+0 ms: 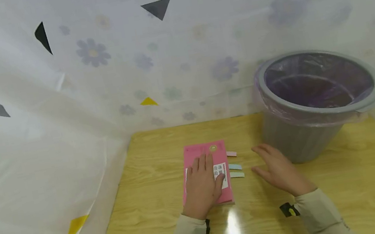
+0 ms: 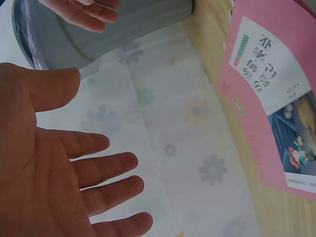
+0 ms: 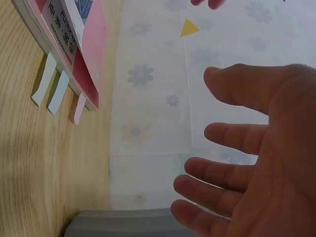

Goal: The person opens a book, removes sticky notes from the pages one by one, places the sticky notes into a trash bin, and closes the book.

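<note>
A pink paperback book [image 1: 221, 153] lies on the wooden table, with Chinese characters on a white label and a picture on its cover. Three paper tabs [image 1: 235, 166], pink, blue and pale green, stick out from its right edge. In the right wrist view the front cover [image 3: 94, 47] looks slightly lifted. My left hand [image 1: 201, 183] is over the book with fingers straight and spread; the left wrist view shows the palm [image 2: 44, 173] apart from the cover. Between the book and the bin, my right hand [image 1: 279, 170] is held with fingers extended, holding nothing.
A grey bin [image 1: 299, 141] lined with a purple translucent bag stands on the table at the right. White flowered sheeting [image 1: 177, 60] rises behind the table [image 1: 151, 165] and along its left side. Black, grey and yellow triangles mark the sheeting.
</note>
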Demonstrator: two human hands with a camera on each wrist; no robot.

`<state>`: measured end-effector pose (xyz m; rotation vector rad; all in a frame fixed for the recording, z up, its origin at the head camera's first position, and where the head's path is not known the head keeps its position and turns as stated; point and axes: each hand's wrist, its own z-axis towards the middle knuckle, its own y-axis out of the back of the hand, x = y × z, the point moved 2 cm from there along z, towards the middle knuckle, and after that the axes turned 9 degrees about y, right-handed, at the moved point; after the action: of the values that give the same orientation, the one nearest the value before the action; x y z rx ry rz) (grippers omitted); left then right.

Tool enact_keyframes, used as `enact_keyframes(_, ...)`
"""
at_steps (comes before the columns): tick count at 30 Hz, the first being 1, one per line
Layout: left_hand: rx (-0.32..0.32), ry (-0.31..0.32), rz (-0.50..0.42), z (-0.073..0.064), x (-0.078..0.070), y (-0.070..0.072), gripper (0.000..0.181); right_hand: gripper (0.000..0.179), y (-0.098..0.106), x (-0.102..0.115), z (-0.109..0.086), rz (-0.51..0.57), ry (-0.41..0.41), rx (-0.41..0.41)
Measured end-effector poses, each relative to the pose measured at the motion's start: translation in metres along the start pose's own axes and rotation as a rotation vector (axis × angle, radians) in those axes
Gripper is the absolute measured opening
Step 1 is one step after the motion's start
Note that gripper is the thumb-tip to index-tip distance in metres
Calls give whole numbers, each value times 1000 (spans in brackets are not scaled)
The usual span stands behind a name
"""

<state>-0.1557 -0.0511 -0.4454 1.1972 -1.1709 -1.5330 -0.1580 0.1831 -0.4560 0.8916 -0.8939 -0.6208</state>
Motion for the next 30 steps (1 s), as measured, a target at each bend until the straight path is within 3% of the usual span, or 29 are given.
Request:
enact_keyframes(7,-61,52,-14,-4,22,-10,65,56,-10,-1,0,52,-9,28)
enact_keyframes(15,-22,102,-45,-17,37,-34,58,49,-23,-6,-3,232,-83,99)
enact_keyframes(21,-30,105,-70,-23,50,-55,53,48,-31,-8,-3,266,-99,127)
enact_keyframes(25,-13,182,-84,-22,61,-67,56,48,-35,-11,-5,282,-108,133)
enact_keyframes(30,88,298,-105,-21,72,-81,66,49,-41,-14,-8,306,-116,143)
